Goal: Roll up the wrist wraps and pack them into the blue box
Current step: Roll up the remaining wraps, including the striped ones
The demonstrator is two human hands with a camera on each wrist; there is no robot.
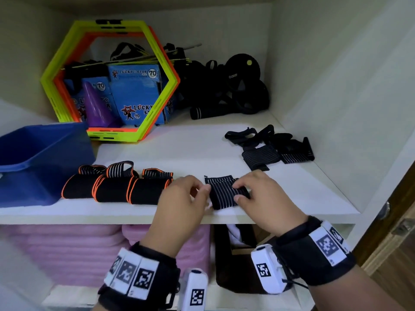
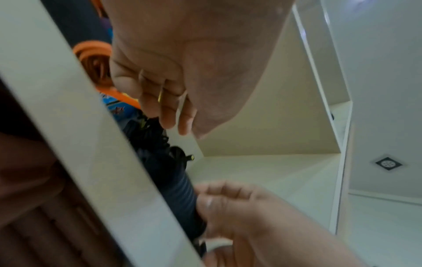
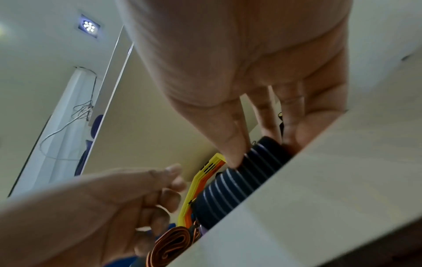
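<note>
A black wrist wrap with white stripes [image 1: 224, 193] lies partly rolled near the shelf's front edge. My right hand [image 1: 239, 191] grips its rolled part, thumb [image 3: 233, 153] in front of the roll [image 3: 230, 184] and fingers behind. My left hand [image 1: 203, 189] has curled fingers and pinches the wrap's left edge. Three rolled black wraps with orange edges [image 1: 116, 189] lie in a row to the left. The blue box [image 1: 45, 162] stands at the far left, tilted, its inside hidden. Several unrolled black wraps [image 1: 269, 149] lie at the back right.
Green and orange hexagon rings [image 1: 54, 70] lean at the back left around blue cartons [image 1: 139, 95] and a purple cone [image 1: 96, 106]. Black gear [image 1: 224, 86] fills the back middle. Pink mats [image 1: 67, 243] lie on the shelf below. The cupboard wall stands close on the right.
</note>
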